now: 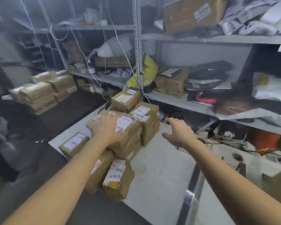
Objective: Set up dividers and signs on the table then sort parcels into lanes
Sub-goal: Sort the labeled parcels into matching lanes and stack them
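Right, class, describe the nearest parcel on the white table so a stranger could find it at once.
Find the white table by the grey shelves. At its near edge, in front of the stack under the left hand, lies a brown parcel. It alone has a yellow sticker below its handwritten label.

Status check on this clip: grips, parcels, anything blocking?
Copy: left grip flat on top parcel; right grip open, empty, beside parcel stack on table. Nothing blocking.
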Motion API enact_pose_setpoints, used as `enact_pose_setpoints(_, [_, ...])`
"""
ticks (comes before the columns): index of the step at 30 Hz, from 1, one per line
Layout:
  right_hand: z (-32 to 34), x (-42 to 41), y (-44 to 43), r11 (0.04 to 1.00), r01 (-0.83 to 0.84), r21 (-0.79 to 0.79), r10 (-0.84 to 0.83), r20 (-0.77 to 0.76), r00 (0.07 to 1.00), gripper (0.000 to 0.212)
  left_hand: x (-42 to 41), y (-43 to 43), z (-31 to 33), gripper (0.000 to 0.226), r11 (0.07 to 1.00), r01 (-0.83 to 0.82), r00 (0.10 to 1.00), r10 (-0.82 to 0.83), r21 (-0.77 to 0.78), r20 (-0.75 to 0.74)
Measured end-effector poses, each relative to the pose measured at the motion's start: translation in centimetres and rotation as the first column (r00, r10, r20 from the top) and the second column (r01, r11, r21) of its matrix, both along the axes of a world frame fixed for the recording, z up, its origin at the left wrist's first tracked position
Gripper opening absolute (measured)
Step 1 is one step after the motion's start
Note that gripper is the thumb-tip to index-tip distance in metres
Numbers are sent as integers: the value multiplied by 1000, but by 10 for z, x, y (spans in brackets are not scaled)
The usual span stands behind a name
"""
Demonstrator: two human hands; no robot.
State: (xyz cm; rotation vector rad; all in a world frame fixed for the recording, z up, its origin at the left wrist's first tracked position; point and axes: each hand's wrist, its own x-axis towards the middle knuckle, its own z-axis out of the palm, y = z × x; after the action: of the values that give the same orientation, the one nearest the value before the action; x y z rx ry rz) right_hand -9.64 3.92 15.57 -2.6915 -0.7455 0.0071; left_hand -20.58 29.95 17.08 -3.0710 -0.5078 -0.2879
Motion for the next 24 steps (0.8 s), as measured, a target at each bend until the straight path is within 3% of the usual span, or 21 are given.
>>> enact_pose_setpoints(6, [-28,33,76,996,-18,85,27,-106,994,59,29,61,-15,60,987,-135,989,129,-87,-68])
enact_pose_setpoints(8, [-37,36,98,996,6,87,7,-141,990,59,36,80,-27,57,970,-136,990,125,-199,-70])
enact_pose_setpoints(11, [-52,30,127,993,68,93,-46,-220,974,54,41,100,-48,66,850,-143,990,121,-508,-77])
enact_pose_setpoints(15, [-72,12,158,970,182,160,-116,-354,928,64,49,123,-74,80,735,-130,990,55,-666,-133])
enact_pose_setpoints(18, [-79,-5,177,910,314,270,-173,-440,881,71,52,136,-82,87,631,-108,992,20,-768,-123])
enact_pose_setpoints(21, [-77,-25,195,794,486,366,-221,-570,791,73,50,141,-88,71,575,-34,998,-31,-817,-64])
enact_pose_setpoints(24, [-76,-39,210,675,609,416,-229,-667,709,79,47,144,-91,71,499,6,998,-58,-867,-26])
